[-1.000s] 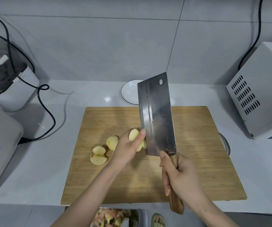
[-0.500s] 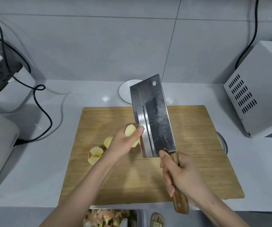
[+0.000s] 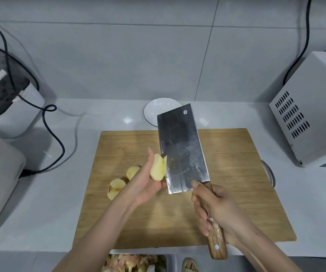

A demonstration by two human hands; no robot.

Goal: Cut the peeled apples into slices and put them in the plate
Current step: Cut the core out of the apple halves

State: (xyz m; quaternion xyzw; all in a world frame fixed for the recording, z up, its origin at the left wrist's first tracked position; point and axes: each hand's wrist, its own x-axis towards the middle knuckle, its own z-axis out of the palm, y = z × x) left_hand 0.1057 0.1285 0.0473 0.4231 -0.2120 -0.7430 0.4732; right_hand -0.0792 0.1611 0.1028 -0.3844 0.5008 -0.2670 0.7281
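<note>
My left hand (image 3: 146, 183) holds a peeled apple piece (image 3: 158, 169) up above the wooden cutting board (image 3: 227, 173), cut face toward me. My right hand (image 3: 217, 211) grips the wooden handle of a cleaver (image 3: 181, 150), whose edge presses into the right side of the held piece. More peeled apple pieces (image 3: 117, 188) lie on the board to the left, partly hidden by my left hand. A white plate (image 3: 154, 110) with a dark rim stands behind the board, partly covered by the blade.
White appliances (image 3: 1, 183) and a black cord (image 3: 54, 138) fill the counter's left side. A white vented box (image 3: 311, 114) stands at the right. A metal ring (image 3: 269, 173) pokes out past the board's right edge. A bin of peelings (image 3: 136, 264) sits below the counter front.
My left hand lifted the apple piece off the board and turned it palm-up. The cleaver tilted rightward and its edge came against the piece.
</note>
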